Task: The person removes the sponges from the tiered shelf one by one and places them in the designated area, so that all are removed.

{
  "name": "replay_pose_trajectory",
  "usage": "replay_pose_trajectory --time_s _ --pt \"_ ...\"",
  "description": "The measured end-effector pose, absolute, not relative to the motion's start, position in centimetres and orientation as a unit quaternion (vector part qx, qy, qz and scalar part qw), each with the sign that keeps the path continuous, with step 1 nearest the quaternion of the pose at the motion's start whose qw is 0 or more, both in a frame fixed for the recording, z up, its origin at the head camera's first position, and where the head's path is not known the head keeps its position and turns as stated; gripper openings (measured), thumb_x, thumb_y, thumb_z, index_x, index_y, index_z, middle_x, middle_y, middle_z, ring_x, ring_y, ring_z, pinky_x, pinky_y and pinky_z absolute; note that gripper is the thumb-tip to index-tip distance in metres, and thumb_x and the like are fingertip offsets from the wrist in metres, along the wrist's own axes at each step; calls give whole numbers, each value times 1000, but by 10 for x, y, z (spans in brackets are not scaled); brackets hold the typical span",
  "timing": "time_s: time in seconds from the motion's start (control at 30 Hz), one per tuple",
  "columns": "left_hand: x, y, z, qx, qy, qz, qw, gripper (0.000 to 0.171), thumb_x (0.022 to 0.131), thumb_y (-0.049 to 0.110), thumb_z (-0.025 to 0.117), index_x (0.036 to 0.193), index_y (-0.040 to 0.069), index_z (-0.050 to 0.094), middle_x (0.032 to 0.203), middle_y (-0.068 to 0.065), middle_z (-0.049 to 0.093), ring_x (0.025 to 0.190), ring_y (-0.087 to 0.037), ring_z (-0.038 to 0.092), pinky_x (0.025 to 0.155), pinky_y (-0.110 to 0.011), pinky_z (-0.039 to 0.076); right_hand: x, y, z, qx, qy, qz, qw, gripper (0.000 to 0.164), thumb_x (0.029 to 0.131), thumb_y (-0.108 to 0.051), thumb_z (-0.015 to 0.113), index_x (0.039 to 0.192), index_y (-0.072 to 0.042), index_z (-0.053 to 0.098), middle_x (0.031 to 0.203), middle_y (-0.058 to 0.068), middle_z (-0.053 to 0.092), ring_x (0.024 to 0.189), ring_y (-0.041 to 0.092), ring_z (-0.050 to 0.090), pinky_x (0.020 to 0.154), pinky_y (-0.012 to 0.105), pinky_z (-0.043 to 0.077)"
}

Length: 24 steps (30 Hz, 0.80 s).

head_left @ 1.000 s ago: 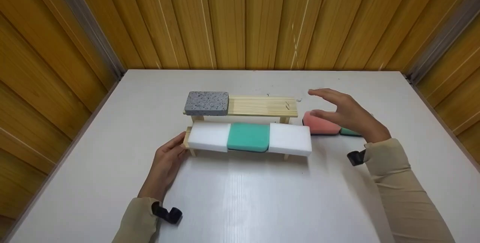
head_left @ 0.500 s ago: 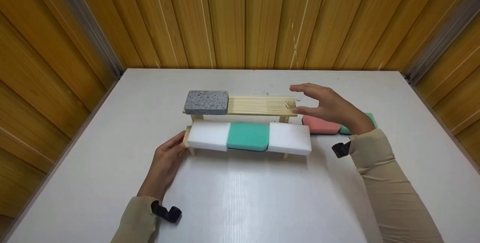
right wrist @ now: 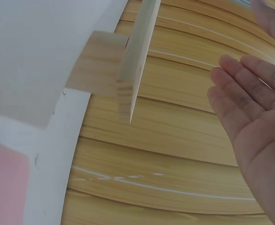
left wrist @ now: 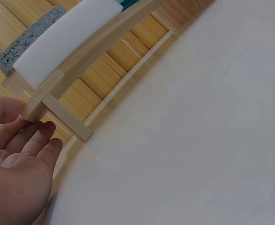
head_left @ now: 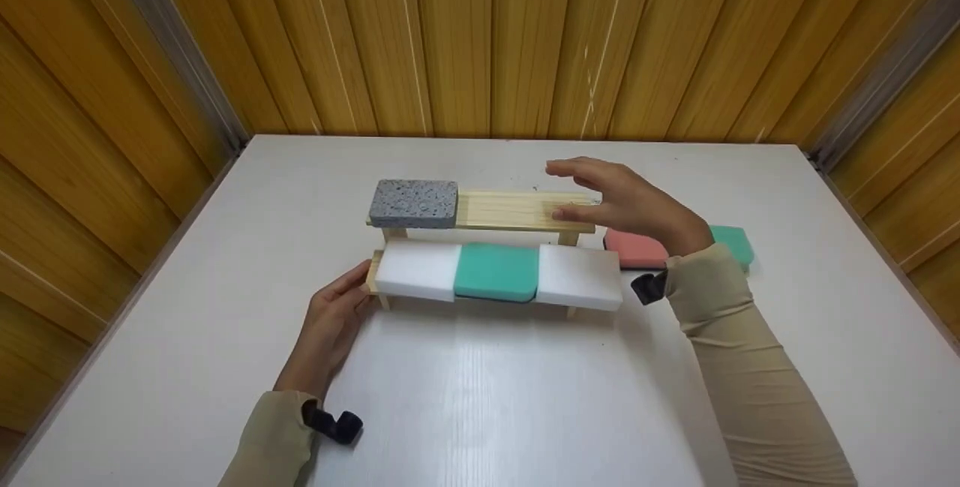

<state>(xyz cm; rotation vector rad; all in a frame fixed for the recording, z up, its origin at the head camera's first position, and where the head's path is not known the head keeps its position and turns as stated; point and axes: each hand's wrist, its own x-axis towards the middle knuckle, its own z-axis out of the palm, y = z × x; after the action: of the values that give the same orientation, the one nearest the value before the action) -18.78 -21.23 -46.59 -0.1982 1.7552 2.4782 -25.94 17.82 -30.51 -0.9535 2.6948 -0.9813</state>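
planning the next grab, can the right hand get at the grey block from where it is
Probably yes: the right hand is open and empty over the right end of the back bench, and nothing stands on that bench between it and the grey block.

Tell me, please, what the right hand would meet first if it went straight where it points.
Probably the grey block, though the right hand might pass above it; depth is unclear.
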Motion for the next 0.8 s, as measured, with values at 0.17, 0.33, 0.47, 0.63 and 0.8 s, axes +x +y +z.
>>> replay_pose_trajectory --time_s 0.17,0.33,0.47,0.63,0.8 --pt "-188 -212 -467 -67 584 807 49 50 96 0 50 145 2 40 152 -10 38 139 -20 40 107 -24 43 -263 166 -304 -311 889 -328 72 69 88 -36 69 145 -9 41 148 13 44 135 34 43 114 47 35" --pt "-187 -213 -467 -71 585 807 53 50 96 0 49 145 2 39 153 -9 36 139 -20 39 108 -23 42 -266 151 -302 -316 887 -325 82 70 88 -33 70 146 -8 40 148 13 43 136 32 43 115 45 35" --pt "-187 -213 -467 -74 585 806 52 50 96 -1 49 145 2 39 153 -9 37 139 -20 39 107 -22 42 -269 139 -302 -314 890 -317 97 72 87 -34 70 147 -11 38 149 12 42 136 33 42 115 46 35" --pt "-188 -214 -465 -76 590 802 50 50 96 0 49 145 2 39 153 -9 37 139 -20 40 107 -22 42 -271 125 -301 -312 893 -308 103 72 88 -38 69 148 -13 38 150 10 41 135 36 42 113 49 37" --pt "-188 -212 -464 -73 586 805 51 50 96 0 50 145 1 39 152 -10 38 139 -20 40 108 -23 42 -274 115 -301 -320 888 -316 101 72 88 -36 70 147 -12 38 150 11 41 134 36 44 114 46 37"
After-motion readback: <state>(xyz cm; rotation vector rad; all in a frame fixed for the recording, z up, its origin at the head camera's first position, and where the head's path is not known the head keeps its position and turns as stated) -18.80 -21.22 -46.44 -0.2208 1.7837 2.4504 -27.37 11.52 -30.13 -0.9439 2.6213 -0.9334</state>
